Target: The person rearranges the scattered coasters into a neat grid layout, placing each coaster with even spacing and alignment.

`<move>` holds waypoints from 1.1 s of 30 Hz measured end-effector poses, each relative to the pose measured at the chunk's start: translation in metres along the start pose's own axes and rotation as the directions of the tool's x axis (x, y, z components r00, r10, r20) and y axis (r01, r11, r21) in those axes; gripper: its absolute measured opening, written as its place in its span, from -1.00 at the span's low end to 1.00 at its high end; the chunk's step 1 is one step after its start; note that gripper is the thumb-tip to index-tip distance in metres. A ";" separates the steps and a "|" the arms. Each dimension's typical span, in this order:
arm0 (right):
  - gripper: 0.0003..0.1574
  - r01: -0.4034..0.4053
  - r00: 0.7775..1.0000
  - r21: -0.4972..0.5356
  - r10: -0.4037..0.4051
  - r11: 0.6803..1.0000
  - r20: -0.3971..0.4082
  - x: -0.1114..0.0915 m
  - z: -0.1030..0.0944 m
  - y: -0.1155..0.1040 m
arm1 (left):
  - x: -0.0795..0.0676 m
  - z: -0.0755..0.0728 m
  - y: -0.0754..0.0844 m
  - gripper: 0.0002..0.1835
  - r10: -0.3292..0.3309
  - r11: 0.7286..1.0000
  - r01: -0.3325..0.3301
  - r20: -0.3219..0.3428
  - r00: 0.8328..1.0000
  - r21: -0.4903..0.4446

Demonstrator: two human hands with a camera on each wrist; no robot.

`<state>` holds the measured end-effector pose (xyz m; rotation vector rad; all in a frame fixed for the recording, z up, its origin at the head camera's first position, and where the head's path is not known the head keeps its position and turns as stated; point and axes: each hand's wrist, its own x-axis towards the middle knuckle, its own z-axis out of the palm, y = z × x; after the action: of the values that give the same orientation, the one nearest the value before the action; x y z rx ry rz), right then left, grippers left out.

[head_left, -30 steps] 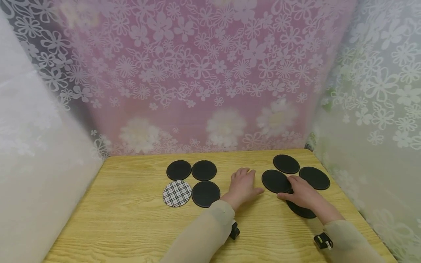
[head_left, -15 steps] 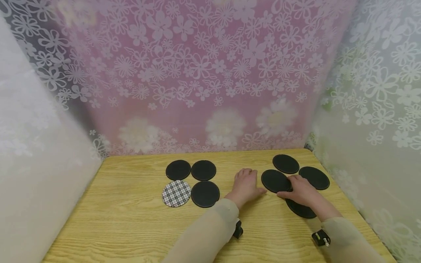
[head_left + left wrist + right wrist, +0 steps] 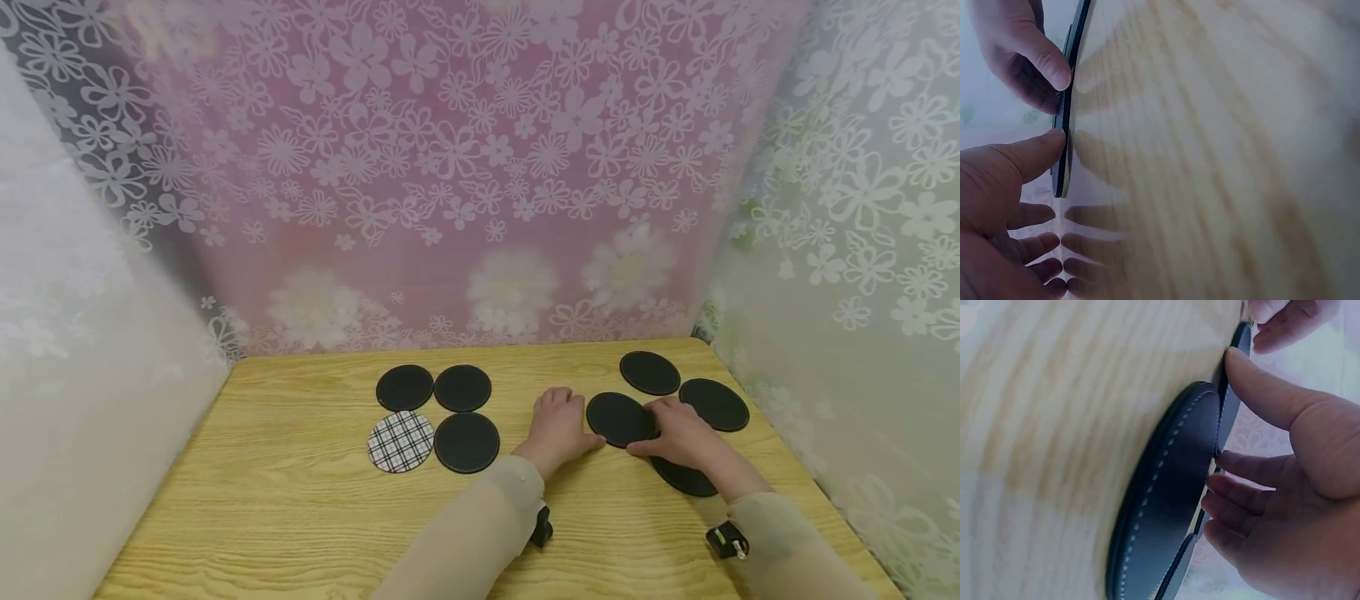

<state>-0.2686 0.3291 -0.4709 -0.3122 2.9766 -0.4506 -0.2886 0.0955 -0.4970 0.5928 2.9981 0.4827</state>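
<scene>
A round black coaster (image 3: 618,420) lies between my hands on the wooden table. My right hand (image 3: 682,433) pinches its right edge between thumb and fingers. On the other side, my left hand (image 3: 557,425) rests with fingers spread, its thumb touching the coaster's left edge. The left wrist view shows that thumb (image 3: 1044,153) against the rim, near the right thumb. Partly hidden under my right hand is another black coaster (image 3: 686,479); its pale stitching shows in the right wrist view. Two more black coasters (image 3: 650,372) (image 3: 714,405) lie behind my right hand.
At the left, three black coasters (image 3: 405,387) (image 3: 462,388) (image 3: 467,442) and a plaid white coaster (image 3: 401,442) form a two-by-two group. Flowered curtains (image 3: 480,167) enclose the wooden table (image 3: 285,500) at the back and both sides.
The coaster in my right hand has slid slightly left and nearer, away from the other right-hand coasters. My left hand has shifted a little right, its thumb meeting the coaster.
</scene>
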 end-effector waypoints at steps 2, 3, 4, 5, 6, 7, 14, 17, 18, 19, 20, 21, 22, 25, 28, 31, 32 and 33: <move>0.16 0.011 1.000 0.005 -0.011 1.000 0.014 0.000 -0.002 -0.001 | 0.000 0.001 0.000 -0.21 0.001 1.000 -0.001 0.000 1.000 0.005; 0.16 0.013 1.000 0.006 -0.013 1.000 0.018 0.000 -0.003 -0.001 | 0.000 0.002 -0.001 -0.22 0.001 1.000 -0.001 0.001 1.000 0.006; 0.16 0.012 1.000 0.008 -0.012 1.000 0.022 0.000 -0.003 -0.002 | 0.000 0.002 0.000 -0.24 0.003 1.000 -0.003 0.001 1.000 0.009; 0.15 0.010 1.000 0.009 -0.010 1.000 0.026 0.000 -0.003 -0.002 | 0.000 0.003 0.000 -0.25 0.002 1.000 -0.002 0.001 1.000 0.003; 0.15 0.008 1.000 0.004 -0.009 1.000 0.027 0.000 -0.003 -0.003 | 0.000 0.003 0.000 -0.26 0.002 1.000 -0.002 -0.001 1.000 -0.001; 0.14 0.006 1.000 0.001 -0.006 1.000 0.030 0.000 -0.003 -0.003 | -0.001 0.003 0.000 -0.28 0.003 1.000 -0.003 -0.003 1.000 -0.002; 0.10 -0.016 0.998 0.002 0.016 1.000 0.056 0.003 -0.003 -0.005 | -0.003 -0.003 0.005 -0.36 -0.027 1.000 0.027 -0.008 1.000 0.006; 0.07 -0.012 0.998 0.012 0.011 1.000 0.059 0.005 -0.003 -0.006 | -0.004 -0.004 0.006 -0.39 -0.049 0.999 0.049 -0.013 0.999 0.002; 0.05 -0.008 0.998 0.017 0.007 1.000 0.059 0.005 -0.004 -0.007 | -0.004 -0.003 0.006 -0.40 -0.055 0.998 0.055 -0.014 0.998 -0.002; 0.04 -0.005 0.998 0.023 0.003 1.000 0.058 0.006 -0.004 -0.007 | -0.004 -0.002 0.006 -0.41 -0.059 0.998 0.059 -0.016 0.998 -0.005; 0.03 -0.001 0.998 0.028 0.000 1.000 0.057 0.006 -0.004 -0.007 | -0.003 -0.001 0.006 -0.41 -0.062 0.998 0.061 -0.017 0.998 -0.013; 0.02 0.004 0.998 0.034 -0.006 0.999 0.055 0.006 -0.004 -0.007 | -0.003 0.000 0.006 -0.41 -0.065 0.998 0.064 -0.019 0.998 -0.024; 0.01 0.006 0.999 0.040 -0.009 0.999 0.053 0.006 -0.004 -0.007 | -0.003 0.001 0.006 -0.41 -0.066 0.997 0.065 -0.022 0.998 -0.035; 0.00 0.018 0.999 0.068 -0.021 0.998 0.050 0.005 -0.004 -0.006 | -0.002 0.004 0.006 -0.37 -0.070 0.996 0.069 -0.031 0.997 -0.058; -0.01 0.018 0.999 0.114 -0.024 0.993 0.049 0.005 -0.004 -0.006 | -0.002 0.006 0.007 -0.33 -0.079 0.995 0.076 -0.041 0.996 -0.071; 0.00 0.007 0.999 0.164 -0.015 0.986 0.048 0.005 -0.002 -0.006 | -0.002 0.007 0.007 -0.30 -0.087 0.994 0.084 -0.046 0.995 -0.074; 0.00 0.001 0.999 0.176 -0.010 0.984 0.049 0.005 -0.001 -0.006 | -0.003 0.007 0.007 -0.30 -0.090 0.993 0.086 -0.045 0.995 -0.075; 0.01 -0.006 0.999 0.186 -0.004 0.982 0.049 0.005 -0.001 -0.006 | -0.003 0.007 0.008 -0.30 -0.092 0.993 0.089 -0.044 0.995 -0.075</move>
<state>-0.2729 0.3226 -0.4688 -0.2979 2.8584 -0.7052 -0.2828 0.1032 -0.5010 0.4436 3.0195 0.6054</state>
